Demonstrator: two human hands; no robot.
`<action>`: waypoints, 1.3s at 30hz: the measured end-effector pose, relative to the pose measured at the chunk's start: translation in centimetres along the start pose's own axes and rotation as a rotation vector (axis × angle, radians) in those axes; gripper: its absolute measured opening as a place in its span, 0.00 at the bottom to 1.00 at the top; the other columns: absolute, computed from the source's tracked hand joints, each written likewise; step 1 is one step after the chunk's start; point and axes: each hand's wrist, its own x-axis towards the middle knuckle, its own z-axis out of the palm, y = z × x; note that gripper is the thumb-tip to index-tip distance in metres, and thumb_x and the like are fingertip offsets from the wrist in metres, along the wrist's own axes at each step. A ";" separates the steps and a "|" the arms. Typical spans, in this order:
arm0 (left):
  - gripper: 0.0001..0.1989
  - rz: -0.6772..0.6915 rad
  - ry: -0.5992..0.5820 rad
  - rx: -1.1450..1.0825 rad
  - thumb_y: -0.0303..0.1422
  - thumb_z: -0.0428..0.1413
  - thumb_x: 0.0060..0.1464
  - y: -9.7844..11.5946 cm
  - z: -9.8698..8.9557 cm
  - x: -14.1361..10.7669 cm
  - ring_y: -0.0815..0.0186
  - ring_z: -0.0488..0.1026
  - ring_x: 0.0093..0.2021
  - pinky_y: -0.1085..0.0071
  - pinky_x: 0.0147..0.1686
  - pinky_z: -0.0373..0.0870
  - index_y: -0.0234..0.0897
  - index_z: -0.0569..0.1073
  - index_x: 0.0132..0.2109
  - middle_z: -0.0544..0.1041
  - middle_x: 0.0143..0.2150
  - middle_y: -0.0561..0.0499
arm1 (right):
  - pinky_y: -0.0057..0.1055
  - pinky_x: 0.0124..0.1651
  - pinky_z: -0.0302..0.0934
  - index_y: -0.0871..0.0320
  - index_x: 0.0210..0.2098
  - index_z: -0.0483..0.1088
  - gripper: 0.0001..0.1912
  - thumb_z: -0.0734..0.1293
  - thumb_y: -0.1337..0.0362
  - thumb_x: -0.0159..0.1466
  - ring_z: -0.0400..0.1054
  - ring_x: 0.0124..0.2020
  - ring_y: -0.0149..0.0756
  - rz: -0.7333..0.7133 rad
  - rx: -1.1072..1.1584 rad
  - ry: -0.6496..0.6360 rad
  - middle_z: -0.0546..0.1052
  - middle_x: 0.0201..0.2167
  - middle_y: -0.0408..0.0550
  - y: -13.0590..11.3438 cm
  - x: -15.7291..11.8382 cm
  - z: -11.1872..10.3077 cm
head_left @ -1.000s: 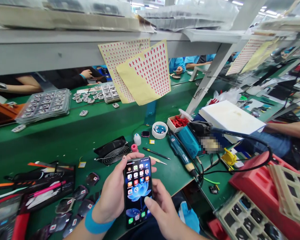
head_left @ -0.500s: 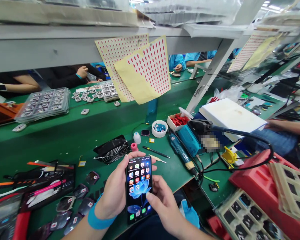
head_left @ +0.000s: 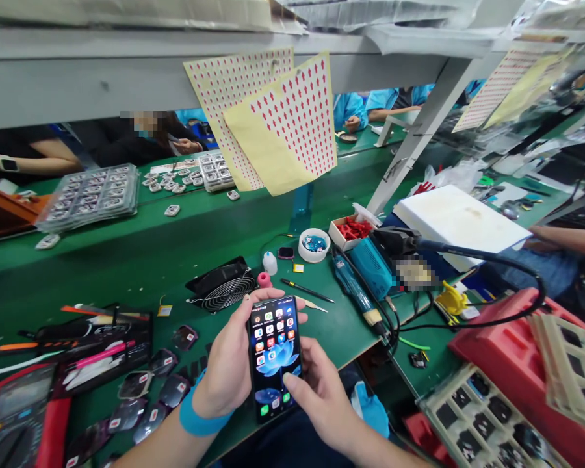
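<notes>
A black smartphone [head_left: 274,356] with its screen lit stands upright in my hands, showing rows of app icons over a blue flower wallpaper. My left hand [head_left: 228,354] wraps around its left side and back, fingertips showing past the right edge. A blue band [head_left: 202,416] circles my left wrist. My right hand [head_left: 322,393] holds the lower right edge, its thumb over the lower part of the screen. Just beyond the phone lie a pink roll [head_left: 264,279], a black pen-like tool [head_left: 307,290] and a pale pointed tool [head_left: 312,305].
A multimeter [head_left: 22,416], several tinted lenses [head_left: 127,414] and a tool pouch lie left. A blue electric screwdriver [head_left: 353,289], a box of red parts [head_left: 350,232] and a red tray [head_left: 497,335] are right. Yellow sticker sheets [head_left: 283,130] hang ahead; co-workers sit opposite.
The view has tilted down slightly, so more of the multimeter shows. Both hands keep hold of the phone, whose screen looks the same. A co-worker opposite has lowered a raised hand.
</notes>
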 end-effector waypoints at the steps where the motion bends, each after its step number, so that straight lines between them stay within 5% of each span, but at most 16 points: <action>1: 0.30 0.004 -0.002 0.000 0.56 0.67 0.54 0.0 0.1 0.0 0.46 0.81 0.52 0.57 0.48 0.83 0.37 0.75 0.51 0.82 0.53 0.37 | 0.36 0.55 0.70 0.50 0.55 0.72 0.20 0.74 0.53 0.67 0.77 0.50 0.43 -0.005 -0.001 0.001 0.82 0.50 0.50 -0.1 0.0 0.0; 10: 0.30 0.037 0.019 -0.007 0.56 0.68 0.53 0.4 0.2 -0.3 0.47 0.81 0.52 0.56 0.48 0.83 0.38 0.75 0.51 0.82 0.53 0.36 | 0.34 0.53 0.72 0.47 0.58 0.70 0.18 0.69 0.55 0.71 0.75 0.47 0.39 -0.118 -0.176 0.012 0.80 0.47 0.46 0.1 -0.3 -0.7; 16: 0.34 0.070 0.113 0.009 0.57 0.70 0.48 0.2 0.3 -0.1 0.47 0.81 0.52 0.59 0.51 0.81 0.38 0.75 0.51 0.81 0.55 0.36 | 0.48 0.69 0.67 0.46 0.67 0.62 0.31 0.66 0.69 0.66 0.67 0.66 0.46 -0.610 -0.737 0.214 0.70 0.63 0.52 -0.4 -1.3 -0.5; 20: 0.37 0.063 0.144 0.005 0.58 0.71 0.46 0.0 0.2 0.2 0.47 0.80 0.53 0.61 0.49 0.81 0.38 0.74 0.54 0.81 0.56 0.36 | 0.55 0.76 0.58 0.52 0.71 0.56 0.38 0.64 0.75 0.63 0.66 0.69 0.46 -0.759 -0.839 0.065 0.72 0.64 0.55 -0.6 -2.3 -0.4; 25: 0.38 0.029 0.144 0.018 0.58 0.71 0.44 -0.1 0.4 0.3 0.45 0.80 0.53 0.61 0.47 0.81 0.38 0.74 0.53 0.81 0.55 0.35 | 0.50 0.72 0.63 0.55 0.67 0.61 0.35 0.62 0.77 0.61 0.72 0.64 0.43 -0.847 -0.895 -0.015 0.77 0.59 0.57 -1.4 -2.1 -0.2; 32: 0.37 0.009 0.115 -0.002 0.58 0.72 0.44 -0.3 0.3 0.1 0.48 0.80 0.53 0.64 0.46 0.81 0.38 0.75 0.52 0.82 0.53 0.39 | 0.52 0.71 0.65 0.56 0.64 0.63 0.31 0.62 0.75 0.62 0.73 0.63 0.46 -0.853 -0.916 -0.042 0.77 0.59 0.58 -1.6 -1.8 -0.1; 39: 0.33 0.046 0.055 -0.004 0.56 0.70 0.50 -0.1 0.4 0.1 0.46 0.81 0.52 0.58 0.49 0.81 0.37 0.74 0.52 0.82 0.53 0.39 | 0.60 0.70 0.64 0.40 0.64 0.64 0.30 0.65 0.71 0.65 0.66 0.68 0.52 -0.611 -0.675 0.136 0.74 0.59 0.50 -1.1 -2.1 -0.7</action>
